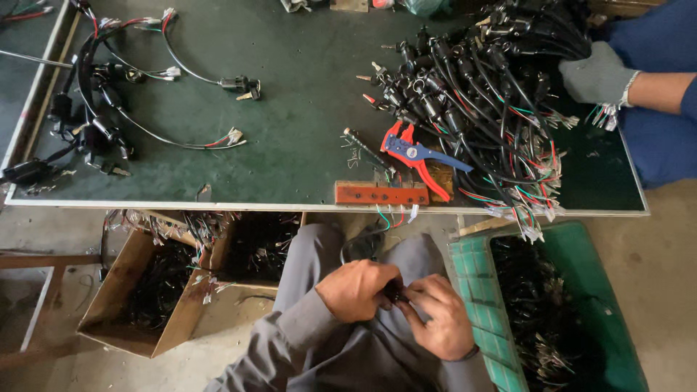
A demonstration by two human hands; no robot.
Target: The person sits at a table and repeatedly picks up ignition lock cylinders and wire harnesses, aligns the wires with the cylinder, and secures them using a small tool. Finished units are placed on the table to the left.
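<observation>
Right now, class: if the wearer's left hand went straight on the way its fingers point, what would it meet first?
The left hand points at the right hand; first comes the small black part pinched between them, which it already touches.

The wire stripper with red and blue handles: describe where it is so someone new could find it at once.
Start at the green-topped table and follow its near edge to the orange block. The wire stripper lies just behind that block, left of the big heap of black cable assemblies. It is the only red-and-blue hand tool there; everything beside it is black cable with coloured wire ends.
</observation>
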